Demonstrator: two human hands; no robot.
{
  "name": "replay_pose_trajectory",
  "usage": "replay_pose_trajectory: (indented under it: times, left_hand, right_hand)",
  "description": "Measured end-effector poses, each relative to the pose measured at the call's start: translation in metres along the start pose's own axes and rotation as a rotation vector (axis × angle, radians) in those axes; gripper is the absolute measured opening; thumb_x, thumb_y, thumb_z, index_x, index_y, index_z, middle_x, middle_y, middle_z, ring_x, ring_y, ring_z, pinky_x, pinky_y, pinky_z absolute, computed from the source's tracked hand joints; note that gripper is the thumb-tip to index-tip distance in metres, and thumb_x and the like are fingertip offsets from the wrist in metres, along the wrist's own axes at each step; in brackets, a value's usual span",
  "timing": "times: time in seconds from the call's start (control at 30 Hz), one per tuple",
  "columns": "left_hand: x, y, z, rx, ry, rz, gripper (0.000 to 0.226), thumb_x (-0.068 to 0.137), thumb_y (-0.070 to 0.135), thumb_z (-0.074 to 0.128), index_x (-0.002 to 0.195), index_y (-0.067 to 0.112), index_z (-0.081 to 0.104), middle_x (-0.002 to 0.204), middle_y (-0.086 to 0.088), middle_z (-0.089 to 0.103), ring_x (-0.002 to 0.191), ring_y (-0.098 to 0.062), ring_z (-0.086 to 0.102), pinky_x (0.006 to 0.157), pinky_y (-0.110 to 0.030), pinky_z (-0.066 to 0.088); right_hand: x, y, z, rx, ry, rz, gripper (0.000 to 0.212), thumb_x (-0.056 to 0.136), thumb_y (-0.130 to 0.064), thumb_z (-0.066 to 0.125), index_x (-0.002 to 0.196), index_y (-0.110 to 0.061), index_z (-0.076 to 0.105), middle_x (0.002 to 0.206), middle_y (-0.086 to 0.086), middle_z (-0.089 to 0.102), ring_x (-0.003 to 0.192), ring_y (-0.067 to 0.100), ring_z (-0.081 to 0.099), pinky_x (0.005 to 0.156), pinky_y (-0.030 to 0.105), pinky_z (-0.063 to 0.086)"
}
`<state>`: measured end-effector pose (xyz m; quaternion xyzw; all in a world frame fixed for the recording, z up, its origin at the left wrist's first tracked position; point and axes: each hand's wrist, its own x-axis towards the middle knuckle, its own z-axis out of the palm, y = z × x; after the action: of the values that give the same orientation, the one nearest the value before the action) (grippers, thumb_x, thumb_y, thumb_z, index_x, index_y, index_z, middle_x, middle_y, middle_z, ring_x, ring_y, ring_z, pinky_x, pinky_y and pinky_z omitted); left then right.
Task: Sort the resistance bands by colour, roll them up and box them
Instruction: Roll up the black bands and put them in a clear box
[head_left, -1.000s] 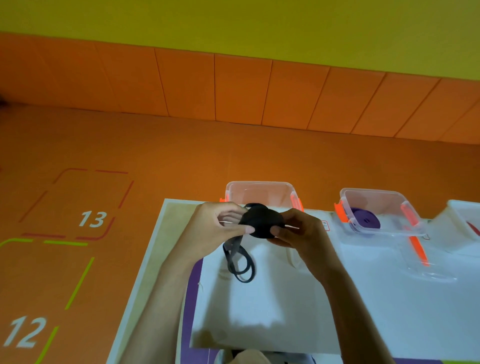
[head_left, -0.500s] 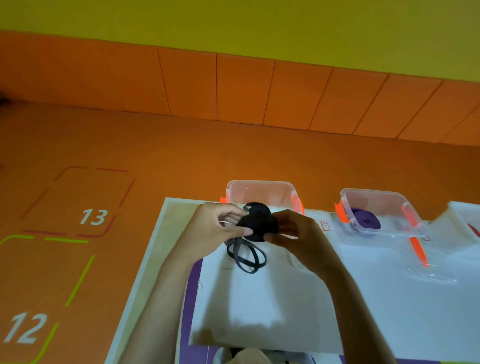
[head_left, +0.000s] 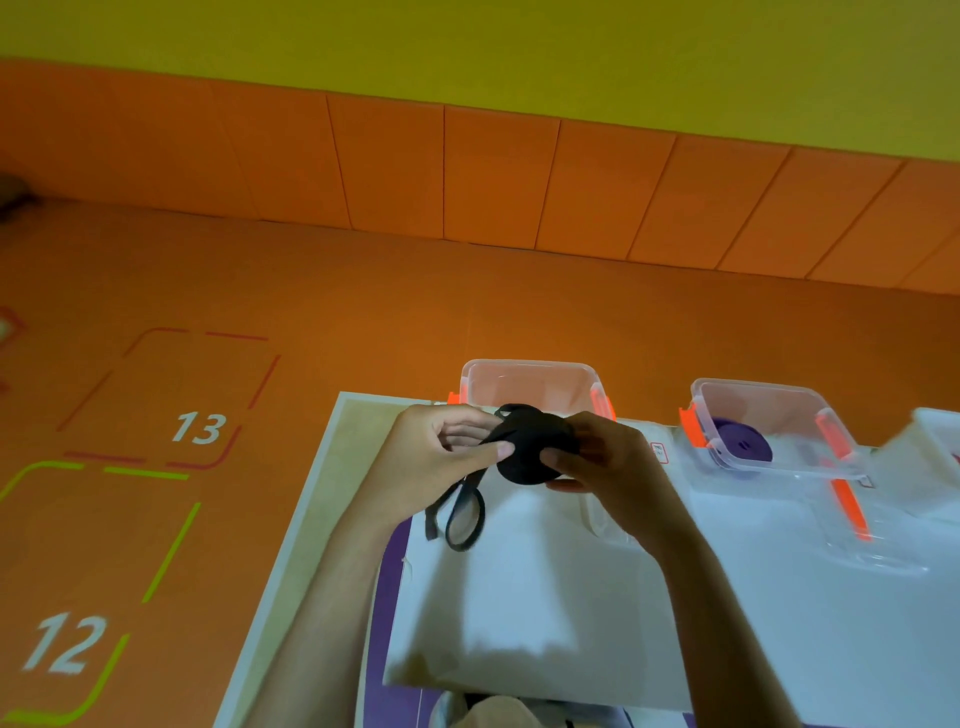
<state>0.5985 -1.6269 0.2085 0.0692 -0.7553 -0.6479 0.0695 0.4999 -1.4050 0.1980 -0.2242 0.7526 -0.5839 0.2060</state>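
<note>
We count two hands, both raised in the middle of the frame and both gripping one black band (head_left: 530, 452). The left hand (head_left: 447, 457) has its fingers curled and its thumb pressed against the left edge of the rolled part. The right hand (head_left: 608, 467) has its fingers and thumb wrapped round the right side of that roll. Most of the band is wound into a thick disc between the two hands. One loose loop hangs below the left hand over the white sheet (head_left: 545, 597), and we cannot tell whether it touches the sheet. The sheet covers most of the table (head_left: 337, 467), which fills the lower right of the frame. Along the table's far edge we count two clear boxes with orange clips. The first box (head_left: 524, 364) sits just behind the hands, and its floor is hidden by them. The second box (head_left: 758, 387), further right, holds one rolled purple band (head_left: 744, 450). One clear lid (head_left: 872, 545) with an orange clip lies on the sheet in front of the second box. A third container (head_left: 935, 423), white, is cut off at the right edge. On the orange floor (head_left: 363, 312) at left we read two numbers, 13 (head_left: 199, 427) and 12 (head_left: 65, 644).
</note>
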Motion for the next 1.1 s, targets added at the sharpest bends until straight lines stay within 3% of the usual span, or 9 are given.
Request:
replay_pose_trajectory:
  times: [0.1,0.23,0.33,0.47,0.73,0.83,0.93,1.03,1.1]
  left_hand:
    - [0.0,0.003,0.005,-0.065,0.008,0.037,0.02,0.091,0.012,0.084,0.11,0.018,0.083,0.101,0.003,0.083,0.098,-0.012,0.079,0.082,-0.016,0.057]
    - [0.002,0.005,0.006,-0.075,0.008,0.059,0.017,0.091,0.013,0.084,0.107,0.019,0.084,0.101,0.004,0.083,0.099,-0.013,0.079,0.085,-0.018,0.057]
    - [0.002,0.003,0.005,-0.062,0.013,0.079,0.015,0.091,0.015,0.084,0.103,0.024,0.084,0.101,0.004,0.082,0.099,-0.011,0.077,0.088,-0.019,0.055]
    - [0.003,0.001,0.002,-0.075,0.027,0.043,0.012,0.091,0.021,0.084,0.102,0.026,0.083,0.092,-0.001,0.081,0.093,-0.014,0.075,0.087,-0.018,0.054]
    - [0.002,0.007,-0.002,-0.111,-0.042,0.034,0.015,0.088,0.021,0.085,0.101,0.027,0.081,0.088,0.001,0.08,0.086,-0.01,0.074,0.078,-0.017,0.056]
    - [0.002,0.007,-0.007,-0.057,-0.051,0.06,0.014,0.087,0.024,0.086,0.098,0.029,0.081,0.081,0.013,0.074,0.076,-0.004,0.067,0.072,-0.013,0.05]
    - [0.004,0.009,-0.008,0.032,-0.063,0.067,0.01,0.089,0.024,0.084,0.097,0.029,0.08,0.08,0.015,0.071,0.073,-0.009,0.065,0.067,-0.017,0.052]
    - [0.007,0.011,-0.002,0.096,-0.081,0.089,0.012,0.09,0.021,0.084,0.095,0.03,0.079,0.091,0.009,0.077,0.085,-0.011,0.072,0.075,-0.017,0.053]
    - [0.007,0.013,0.003,0.07,-0.075,0.082,0.013,0.087,0.02,0.087,0.096,0.027,0.08,0.089,0.007,0.078,0.083,-0.011,0.073,0.075,-0.018,0.054]
  right_hand:
    - [0.0,-0.004,0.002,0.037,0.051,-0.037,0.021,0.092,-0.012,0.077,0.104,-0.027,0.072,0.099,-0.013,0.08,0.1,0.013,0.077,0.074,0.026,0.064]
    - [-0.002,-0.008,0.0,0.07,0.05,-0.04,0.017,0.09,-0.006,0.079,0.098,-0.02,0.075,0.097,-0.005,0.08,0.098,0.018,0.078,0.073,0.026,0.064]
    - [-0.005,-0.013,-0.002,0.155,0.01,-0.012,0.016,0.084,-0.017,0.082,0.1,-0.018,0.077,0.099,0.002,0.081,0.098,0.022,0.079,0.073,0.028,0.065]
    - [-0.005,-0.02,-0.004,0.192,-0.034,-0.005,0.03,0.087,-0.035,0.074,0.114,-0.022,0.077,0.109,0.002,0.08,0.108,0.022,0.076,0.074,0.035,0.066]
    - [-0.003,-0.021,-0.002,0.29,-0.027,-0.019,0.033,0.086,-0.032,0.077,0.113,-0.014,0.08,0.113,0.013,0.078,0.113,0.034,0.073,0.078,0.048,0.066]
    - [-0.003,-0.023,-0.003,0.23,-0.078,-0.029,0.028,0.09,-0.026,0.075,0.115,-0.014,0.078,0.113,0.01,0.079,0.112,0.031,0.075,0.088,0.041,0.065]
    - [0.0,-0.025,-0.008,-0.051,-0.115,-0.056,0.025,0.098,-0.015,0.071,0.117,-0.032,0.074,0.109,-0.007,0.08,0.107,0.017,0.076,0.092,0.03,0.062]
    - [0.001,-0.026,-0.009,-0.197,-0.142,-0.073,0.036,0.097,-0.012,0.074,0.112,-0.043,0.069,0.101,-0.024,0.078,0.1,0.003,0.075,0.082,0.018,0.06]
    - [0.002,-0.023,-0.009,-0.164,-0.119,-0.075,0.034,0.095,-0.006,0.074,0.106,-0.038,0.071,0.095,-0.024,0.078,0.096,0.003,0.076,0.078,0.015,0.059]
